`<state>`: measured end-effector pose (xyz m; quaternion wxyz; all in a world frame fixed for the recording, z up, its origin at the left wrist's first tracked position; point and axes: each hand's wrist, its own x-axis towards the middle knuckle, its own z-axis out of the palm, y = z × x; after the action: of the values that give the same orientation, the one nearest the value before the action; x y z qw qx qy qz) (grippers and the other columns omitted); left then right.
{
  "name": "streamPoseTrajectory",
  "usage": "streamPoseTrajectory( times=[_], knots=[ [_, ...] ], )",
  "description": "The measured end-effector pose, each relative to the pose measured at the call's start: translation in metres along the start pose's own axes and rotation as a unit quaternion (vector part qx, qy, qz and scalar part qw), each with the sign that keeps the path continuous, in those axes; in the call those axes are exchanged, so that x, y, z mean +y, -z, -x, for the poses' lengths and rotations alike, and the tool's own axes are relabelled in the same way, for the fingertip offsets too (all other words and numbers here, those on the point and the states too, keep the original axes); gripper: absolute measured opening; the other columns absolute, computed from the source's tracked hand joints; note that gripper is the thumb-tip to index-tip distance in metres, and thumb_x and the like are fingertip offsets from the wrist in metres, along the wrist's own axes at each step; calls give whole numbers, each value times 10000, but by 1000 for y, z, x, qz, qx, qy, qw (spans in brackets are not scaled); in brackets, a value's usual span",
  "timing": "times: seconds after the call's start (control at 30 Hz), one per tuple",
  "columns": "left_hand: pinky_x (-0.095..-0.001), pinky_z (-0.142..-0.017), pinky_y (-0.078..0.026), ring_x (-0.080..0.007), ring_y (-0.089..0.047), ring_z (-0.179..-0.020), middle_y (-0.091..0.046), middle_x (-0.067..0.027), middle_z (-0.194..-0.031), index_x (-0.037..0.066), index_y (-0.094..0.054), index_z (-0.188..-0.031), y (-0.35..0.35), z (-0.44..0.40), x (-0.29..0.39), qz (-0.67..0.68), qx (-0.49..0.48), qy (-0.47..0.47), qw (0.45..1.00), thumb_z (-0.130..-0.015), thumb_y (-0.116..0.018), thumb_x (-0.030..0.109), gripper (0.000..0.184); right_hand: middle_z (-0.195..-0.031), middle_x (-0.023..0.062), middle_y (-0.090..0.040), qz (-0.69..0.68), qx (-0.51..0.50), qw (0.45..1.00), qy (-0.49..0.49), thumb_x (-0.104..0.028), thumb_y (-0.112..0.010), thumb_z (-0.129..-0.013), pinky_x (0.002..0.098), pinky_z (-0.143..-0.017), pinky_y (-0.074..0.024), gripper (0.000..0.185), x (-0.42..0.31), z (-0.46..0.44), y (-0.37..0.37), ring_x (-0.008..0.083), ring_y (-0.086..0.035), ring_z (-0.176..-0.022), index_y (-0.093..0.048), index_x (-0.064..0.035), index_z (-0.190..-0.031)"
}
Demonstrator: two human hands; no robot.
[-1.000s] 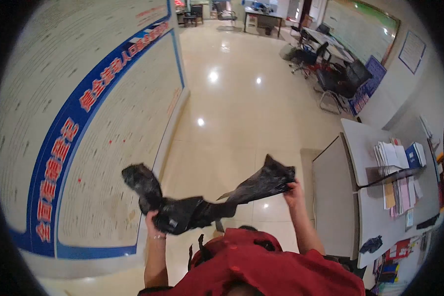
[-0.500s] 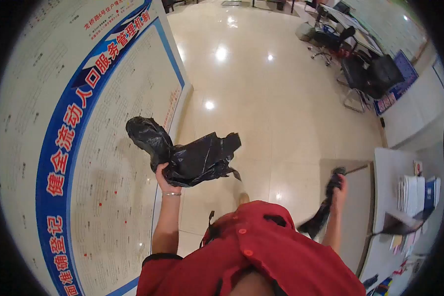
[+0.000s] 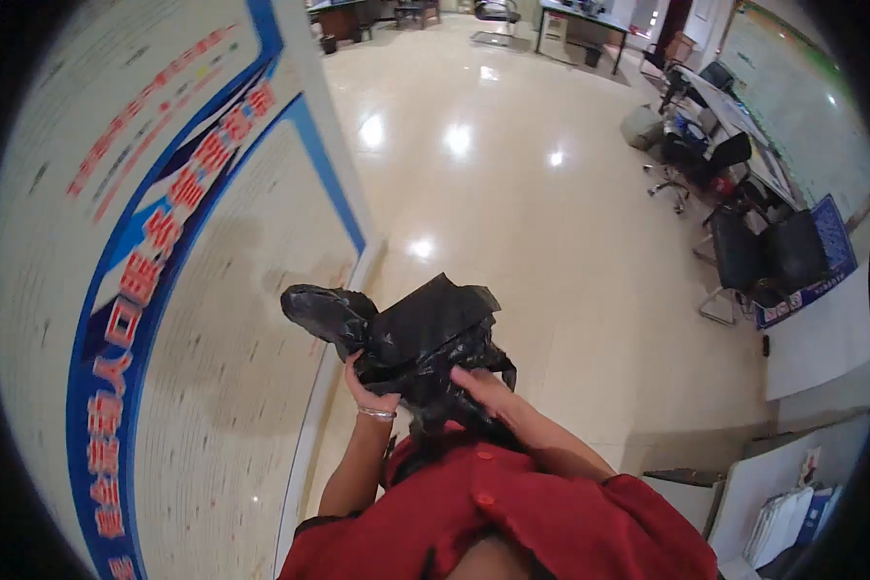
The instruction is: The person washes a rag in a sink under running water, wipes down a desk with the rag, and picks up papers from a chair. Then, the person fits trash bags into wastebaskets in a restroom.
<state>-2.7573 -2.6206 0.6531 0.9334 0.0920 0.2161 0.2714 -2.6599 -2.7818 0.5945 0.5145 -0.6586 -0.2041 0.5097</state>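
A crumpled black plastic bag [image 3: 435, 324] is bunched in front of my red shirt, with a rounded lobe sticking out to the left and a loose flap on top. My left hand [image 3: 367, 389], with a bracelet at its wrist, is wrapped round the bag's lower left part. On the bag's lower right side lies my right hand [image 3: 478, 387], its fingers pressed against dark plastic. The fingertips of both hands are partly hidden by the folds.
A large printed board [image 3: 232, 319] stands close on the left. Shelving with papers [image 3: 778, 527] is at the lower right. Black chairs [image 3: 764, 251] and a long desk [image 3: 739, 126] line the right side. Further desks [image 3: 585, 24] stand at the back of the tiled floor [image 3: 512, 222].
My right hand has come in from the far right, bringing its dark plastic piece to the bag by my left hand. The view has shifted, showing more of the back of the room.
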Motion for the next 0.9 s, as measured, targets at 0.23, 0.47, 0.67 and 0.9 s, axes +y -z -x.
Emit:
streamPoseTrajectory(
  times=[0.23,0.47,0.67,0.9],
  knots=[
    [-425,-945,-296,-286,-416,-1095,-452,-113,-1189,88,-438,-1171,-94,-166,-87,-18,-86,263,961,-771,-435,351,479,-939,57,-590,-103,332,922,170,-265,-598,-765,286,-791,-404,374,-157,-35,162,139,-533,-870,-552,27,-994],
    [-388,-811,-425,-323,-523,-958,-435,-138,-1187,25,-437,-1126,-114,-372,-118,-424,-13,502,753,-781,-428,535,616,-1037,106,-554,85,373,912,150,-191,-587,-767,308,-832,-384,302,-207,-121,302,220,-512,-962,-554,-19,-1013],
    [-315,-590,-506,-307,-602,-738,-567,-183,-960,40,-406,-1150,-177,-493,-103,-555,-27,406,725,-800,-329,576,645,-1088,124,-510,185,322,895,248,-184,-479,-822,332,-881,-355,297,-265,-241,421,248,-471,-1022,-516,-51,-1085],
    [-300,-613,-474,-188,-601,-685,-588,-125,-734,-20,-536,-910,-268,-584,-39,-863,35,-36,503,-715,-605,394,463,-1021,123,-519,437,262,754,415,-183,-574,-747,365,-865,-359,313,-318,-388,527,259,-475,-992,-513,-56,-1027]
  ],
)
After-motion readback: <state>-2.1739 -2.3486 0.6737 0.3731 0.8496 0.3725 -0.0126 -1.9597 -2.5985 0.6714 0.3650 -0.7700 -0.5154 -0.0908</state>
